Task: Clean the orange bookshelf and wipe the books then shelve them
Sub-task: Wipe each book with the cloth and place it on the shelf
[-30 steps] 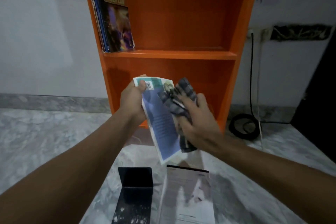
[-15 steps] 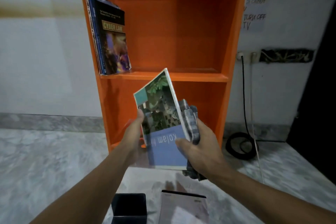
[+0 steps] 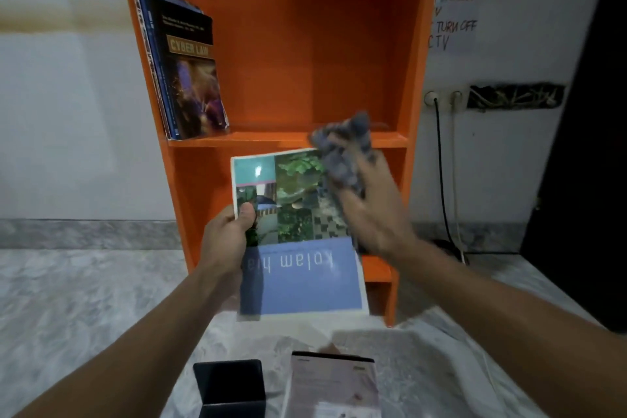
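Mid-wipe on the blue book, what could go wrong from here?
1. The left hand grips the blue book by one edge only. A firm stroke of the cloth in the right hand might twist it loose onto the pale book on the floor.
2. The shelved books lean against the left wall of the orange bookshelf. Sliding this one in beside them could knock them flat.

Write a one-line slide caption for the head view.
Left hand grips a blue-covered book; right hand holds a checked cloth against it, before the orange bookshelf.

books (image 3: 183, 71) leaning at shelf's (image 3: 288, 139) left end, held book (image 3: 298, 234) in front, below
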